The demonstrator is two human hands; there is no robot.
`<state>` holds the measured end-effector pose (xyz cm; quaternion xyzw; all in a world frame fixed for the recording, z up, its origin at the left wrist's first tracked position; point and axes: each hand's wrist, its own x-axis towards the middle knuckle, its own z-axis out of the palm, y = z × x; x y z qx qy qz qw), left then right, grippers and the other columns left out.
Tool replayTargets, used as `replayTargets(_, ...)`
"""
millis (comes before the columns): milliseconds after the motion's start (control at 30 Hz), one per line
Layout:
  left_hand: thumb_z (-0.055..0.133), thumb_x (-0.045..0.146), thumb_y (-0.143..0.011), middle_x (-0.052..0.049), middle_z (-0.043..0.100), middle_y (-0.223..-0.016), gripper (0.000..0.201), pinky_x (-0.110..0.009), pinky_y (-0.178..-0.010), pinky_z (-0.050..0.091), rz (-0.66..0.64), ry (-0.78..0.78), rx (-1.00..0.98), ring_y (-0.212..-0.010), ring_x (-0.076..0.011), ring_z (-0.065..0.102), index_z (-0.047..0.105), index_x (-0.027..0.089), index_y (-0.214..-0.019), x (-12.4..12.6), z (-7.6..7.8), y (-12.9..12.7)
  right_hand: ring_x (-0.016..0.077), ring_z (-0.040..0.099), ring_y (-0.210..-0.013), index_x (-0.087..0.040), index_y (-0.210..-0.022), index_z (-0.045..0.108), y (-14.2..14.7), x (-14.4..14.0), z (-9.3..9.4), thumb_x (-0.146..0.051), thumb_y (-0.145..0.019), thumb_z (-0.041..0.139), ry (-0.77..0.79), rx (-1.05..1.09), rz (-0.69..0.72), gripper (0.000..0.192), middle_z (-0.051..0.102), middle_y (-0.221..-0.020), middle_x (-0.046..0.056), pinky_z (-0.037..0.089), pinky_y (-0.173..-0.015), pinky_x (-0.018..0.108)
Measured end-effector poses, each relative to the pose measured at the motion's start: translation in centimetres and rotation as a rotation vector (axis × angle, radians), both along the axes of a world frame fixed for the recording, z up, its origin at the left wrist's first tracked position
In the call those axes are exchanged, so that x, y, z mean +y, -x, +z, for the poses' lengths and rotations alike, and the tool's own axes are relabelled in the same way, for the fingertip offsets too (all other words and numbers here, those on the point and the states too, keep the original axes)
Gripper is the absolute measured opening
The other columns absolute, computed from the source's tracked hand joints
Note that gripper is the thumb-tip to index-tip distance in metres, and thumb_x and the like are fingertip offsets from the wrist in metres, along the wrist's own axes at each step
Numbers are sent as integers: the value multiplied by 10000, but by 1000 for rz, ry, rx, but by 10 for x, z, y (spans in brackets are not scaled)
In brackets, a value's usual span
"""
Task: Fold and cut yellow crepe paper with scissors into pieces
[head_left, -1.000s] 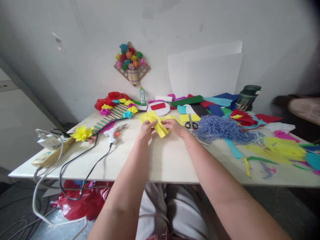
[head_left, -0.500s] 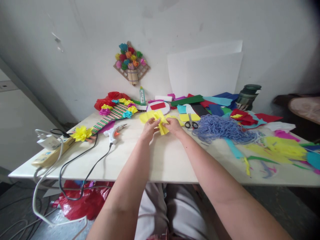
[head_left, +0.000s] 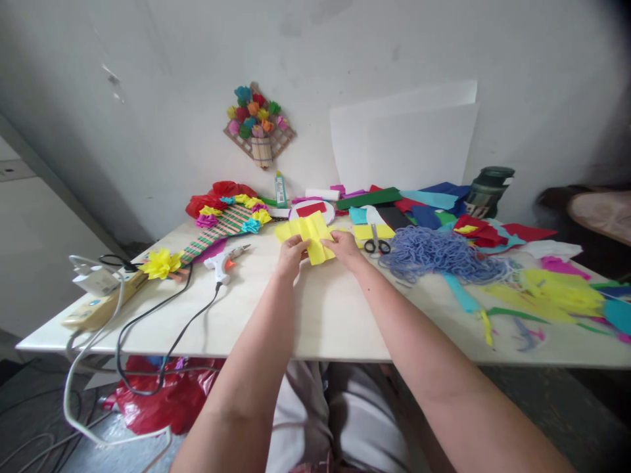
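Between my two hands is a creased sheet of yellow crepe paper (head_left: 315,238), spread out above the table. My left hand (head_left: 294,255) pinches its left lower edge, thumb on top. At the right edge, my right hand (head_left: 344,248) grips it between thumb and fingers. More yellow paper (head_left: 284,230) lies on the table behind it. Black-handled scissors (head_left: 377,244) rest right of my right hand, their blades over a yellow paper stack (head_left: 362,232). A white glue gun (head_left: 223,264) lies left of my left hand.
A tangled heap of blue yarn (head_left: 436,255) and coloured paper scraps (head_left: 562,292) cover the right side. A paper-flower craft (head_left: 224,223) lies back left. A power strip (head_left: 106,302) with trailing cables sits at the left edge. A dark green bottle (head_left: 490,190) stands back right.
The yellow crepe paper, folded and bunched before, is now opened into a wider, flatter sheet. Both hands keep hold of it in nearly the same place.
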<state>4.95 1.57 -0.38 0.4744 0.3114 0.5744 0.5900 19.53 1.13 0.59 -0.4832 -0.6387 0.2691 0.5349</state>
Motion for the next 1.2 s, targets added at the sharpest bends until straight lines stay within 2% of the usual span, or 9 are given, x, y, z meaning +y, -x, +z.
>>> replayTargets(200, 704, 311, -551, -17, 576, -569, 237, -277, -574, 480, 75, 21, 54, -583, -154, 587, 573, 145, -658, -2, 2, -2, 112, 493, -538, -157, -584, 550, 2, -4, 2, -323, -554, 610, 96, 195, 82, 179, 533, -546, -40, 400, -519, 225)
replayTargets(333, 689, 342, -559, 21, 500, -492, 263, -227, -465, 438, 138, 43, 102, -463, -108, 518, 502, 159, -590, 0, 1, -3, 125, 528, -559, -153, -609, 567, 3, -3, 2, -325, -536, 649, 138, 285, 126, 204, 549, -537, -41, 433, -555, 243)
replayTargets(500, 671, 353, -563, 34, 472, -482, 271, -218, -416, 405, 182, 69, 179, -429, -99, 484, 476, 166, -578, 2, -1, -4, 134, 552, -583, -154, -621, 583, 3, -1, 1, -320, -525, 673, 160, 361, 144, 212, 566, -539, -40, 453, -588, 257)
replayTargets(900, 631, 429, -615, 44, 435, -492, 317, -184, -411, 344, 190, -114, 272, -433, -65, 411, 464, 161, -591, 1, -2, -6, 171, 603, -637, -140, -711, 635, 2, -2, 1, -412, -551, 689, 177, 491, 136, 321, 650, -645, 12, 479, -601, 280)
replayTargets(967, 625, 440, -625, 46, 430, -494, 321, -183, -412, 331, 184, -147, 310, -434, -63, 400, 468, 161, -598, 2, -3, -6, 185, 616, -664, -135, -757, 654, 2, -3, 1, -403, -546, 700, 195, 517, 160, 344, 666, -673, 29, 490, -625, 295)
replayTargets(1067, 602, 460, -650, 44, 426, -506, 329, -179, -415, 309, 174, -202, 354, -443, -59, 388, 473, 160, -612, 3, -5, -5, 196, 624, -658, -128, -754, 665, 3, -1, -1, -352, -509, 731, 211, 521, 119, 339, 675, -665, 38, 498, -638, 318)
replayTargets(1200, 552, 519, -677, 48, 398, -501, 374, -177, -407, 286, 194, -200, 367, -442, -58, 367, 464, 161, -611, 3, -6, -6, 197, 633, -656, -123, -746, 669, 3, 2, -5, -305, -485, 745, 198, 542, 102, 326, 684, -656, 36, 499, -676, 336)
